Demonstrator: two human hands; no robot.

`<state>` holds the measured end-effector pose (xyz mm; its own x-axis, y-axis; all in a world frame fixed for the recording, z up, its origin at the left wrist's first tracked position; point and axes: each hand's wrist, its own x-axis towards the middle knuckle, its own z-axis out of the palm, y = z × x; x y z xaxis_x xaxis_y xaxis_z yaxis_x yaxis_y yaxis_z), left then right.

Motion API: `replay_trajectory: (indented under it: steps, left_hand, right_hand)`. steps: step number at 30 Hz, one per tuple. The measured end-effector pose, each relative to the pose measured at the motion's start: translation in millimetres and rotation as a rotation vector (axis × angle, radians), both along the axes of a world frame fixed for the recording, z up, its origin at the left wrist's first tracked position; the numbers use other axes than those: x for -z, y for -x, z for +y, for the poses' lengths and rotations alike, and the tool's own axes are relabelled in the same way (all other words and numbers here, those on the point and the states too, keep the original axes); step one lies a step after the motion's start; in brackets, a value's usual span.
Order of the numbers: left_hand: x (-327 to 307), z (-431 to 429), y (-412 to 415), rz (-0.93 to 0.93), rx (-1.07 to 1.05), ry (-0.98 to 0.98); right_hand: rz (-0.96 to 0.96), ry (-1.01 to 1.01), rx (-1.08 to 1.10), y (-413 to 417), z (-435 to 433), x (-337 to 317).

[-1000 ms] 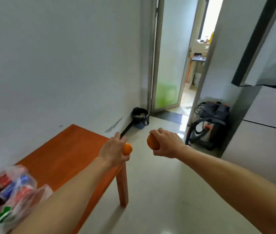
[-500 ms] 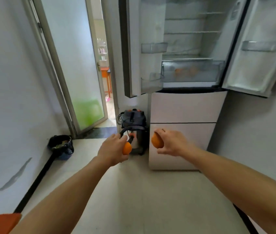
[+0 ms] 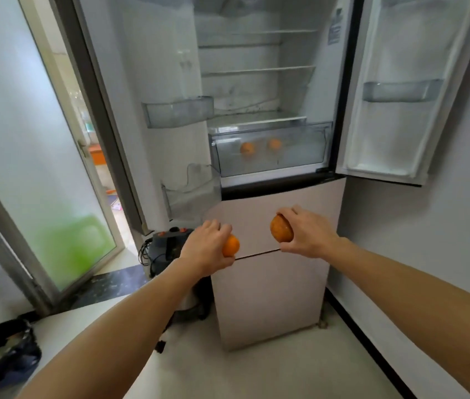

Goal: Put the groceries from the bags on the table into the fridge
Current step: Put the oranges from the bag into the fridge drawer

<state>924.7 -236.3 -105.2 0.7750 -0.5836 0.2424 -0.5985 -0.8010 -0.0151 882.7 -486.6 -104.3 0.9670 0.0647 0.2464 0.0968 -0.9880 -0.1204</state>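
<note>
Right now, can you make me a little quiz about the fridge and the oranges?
1. True or false: the fridge is shut.
2. How many oranges lie in the clear drawer? A one, B two, C four.
3. Fill the gap: the left hand and the right hand each hold one ____.

Key: 1 false; 2 B; 3 orange.
</note>
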Motion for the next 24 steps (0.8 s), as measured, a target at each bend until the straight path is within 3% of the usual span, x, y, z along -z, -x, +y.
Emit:
replay_trajectory:
  steps: [12, 17, 24]
  left_hand:
    - [-105, -143, -211, -0.153, 0.074, 0.132]
    - [-150, -198, -292, -0.176, 0.024, 0.272]
    - [-190, -233, -398, -0.137, -0.168, 0.315]
  right_hand:
    - [-0.205, 0.018, 0.113, -189, -131, -103]
    - [-0.277, -0.014, 0.033, -277, -185, -145]
    - [-0.311, 0.006, -0.039, -394, -224, -199]
